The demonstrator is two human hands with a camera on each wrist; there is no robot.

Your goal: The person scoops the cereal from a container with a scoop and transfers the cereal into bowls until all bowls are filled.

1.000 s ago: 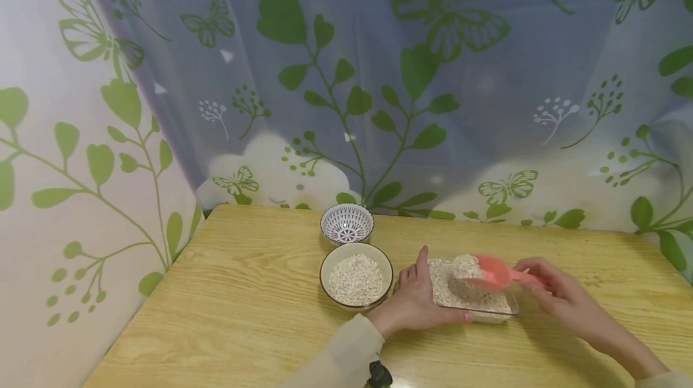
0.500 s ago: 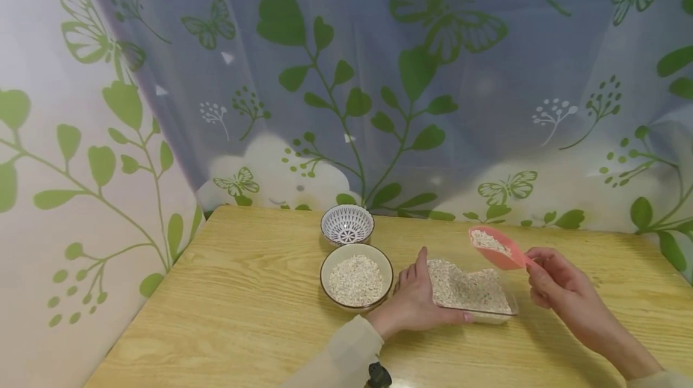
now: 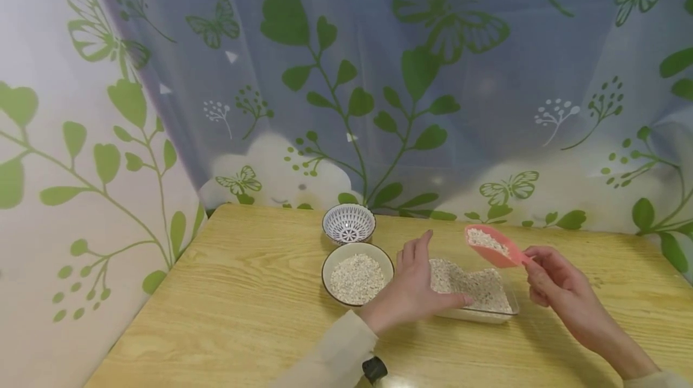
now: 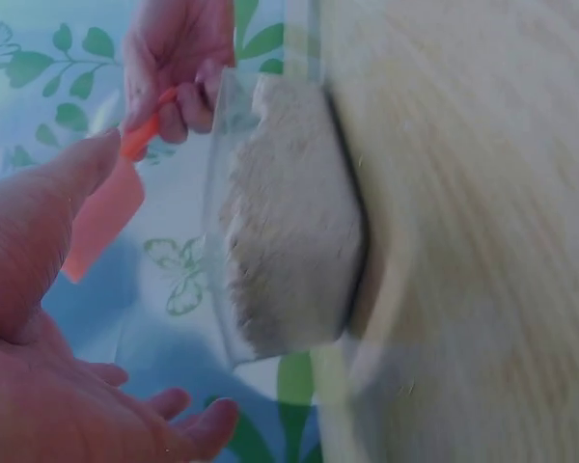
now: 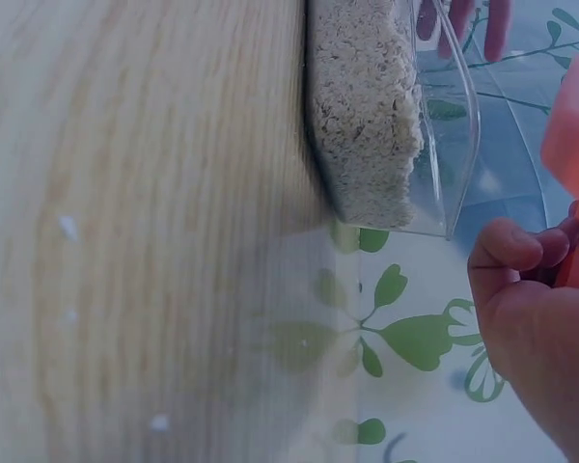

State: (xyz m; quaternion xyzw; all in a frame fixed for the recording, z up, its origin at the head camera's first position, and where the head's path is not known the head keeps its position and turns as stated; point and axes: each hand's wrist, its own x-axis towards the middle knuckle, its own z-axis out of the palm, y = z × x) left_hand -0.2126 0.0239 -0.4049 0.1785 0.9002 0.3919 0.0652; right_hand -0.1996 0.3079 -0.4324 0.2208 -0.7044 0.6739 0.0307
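Note:
My right hand grips the handle of a pink scoop, raised above the far right of the container and loaded with oat flakes. The clear rectangular container holds more oats, with a dip in their surface. Spread wide, my left hand hovers by the container's left end; in the left wrist view its fingers stand apart from the wall. Left of that hand is a cream bowl with a dark rim, holding oats.
Behind the cream bowl stands a patterned white bowl. The wooden table meets a curtain printed with leaves and butterflies at its back edge. A few white flakes lie on the table in the right wrist view.
The right hand has lifted the loaded scoop out of the container's oats, up and slightly to the right. My left hand has let go of the container and risen a little.

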